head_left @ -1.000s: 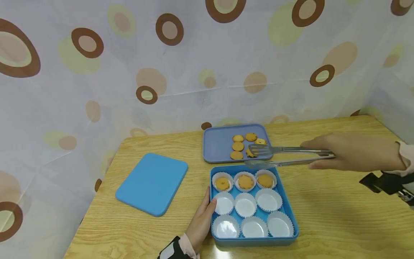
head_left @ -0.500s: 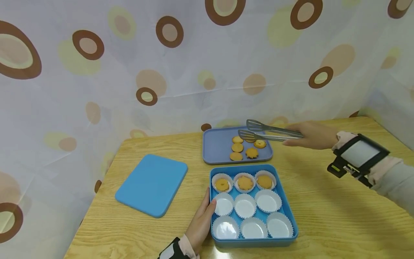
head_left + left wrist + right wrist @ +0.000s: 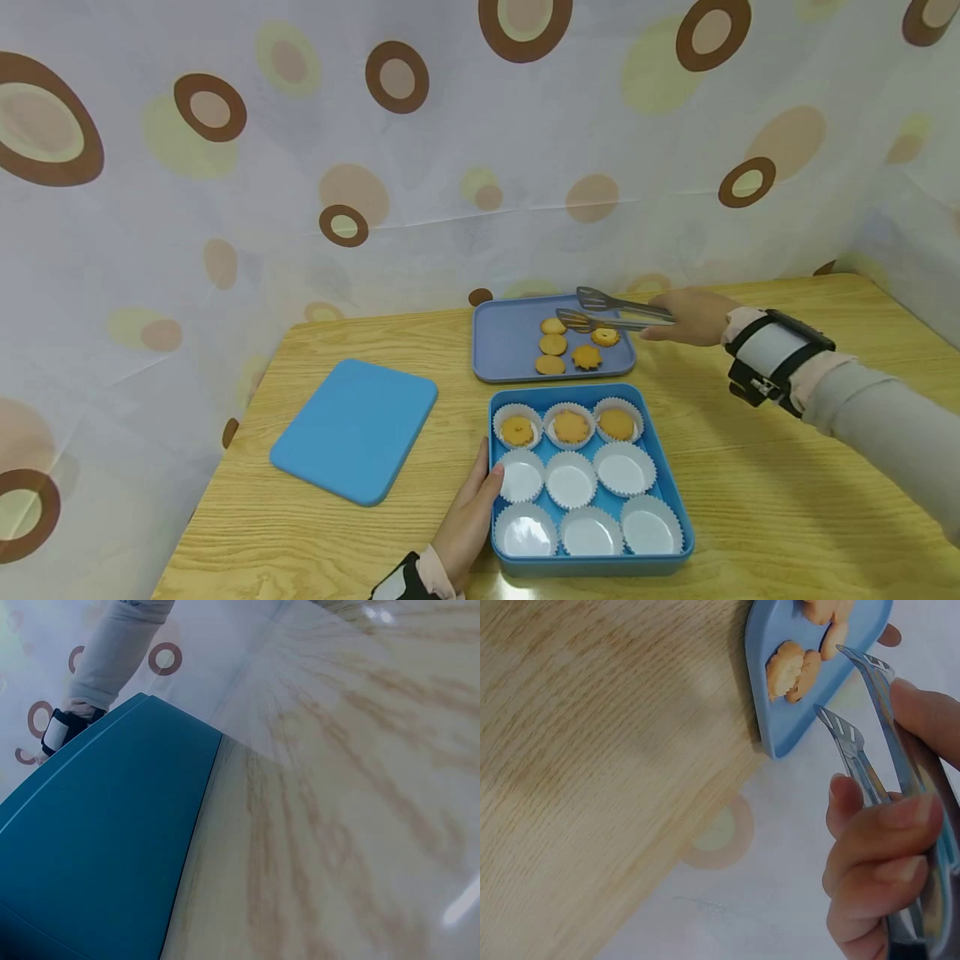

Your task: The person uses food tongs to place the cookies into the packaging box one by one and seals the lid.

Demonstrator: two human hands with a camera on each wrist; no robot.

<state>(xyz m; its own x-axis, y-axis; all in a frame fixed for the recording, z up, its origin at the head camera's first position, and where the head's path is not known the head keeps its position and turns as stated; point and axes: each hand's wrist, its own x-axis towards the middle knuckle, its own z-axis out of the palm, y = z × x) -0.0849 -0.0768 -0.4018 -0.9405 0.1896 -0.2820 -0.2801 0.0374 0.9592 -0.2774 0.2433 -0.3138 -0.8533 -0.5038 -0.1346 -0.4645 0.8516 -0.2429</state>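
By the right hand (image 3: 692, 317), right of centre, metal tongs (image 3: 595, 299) are gripped, tips parted near cookies (image 3: 553, 345) on the bluish tray (image 3: 504, 335). At lower centre, a blue box (image 3: 592, 567) of paper cups (image 3: 570, 480) is touched at its left rim by the left hand (image 3: 467, 517), fingers extended.

The person's right arm has a long, plain light-grey sleeve (image 3: 881, 412) with a pale pink cuff (image 3: 822, 372). Black wrist straps (image 3: 748, 330) hold a smooth white patch (image 3: 776, 344) and a small black box (image 3: 747, 381). The left wrist has a black-and-white band (image 3: 413, 575).
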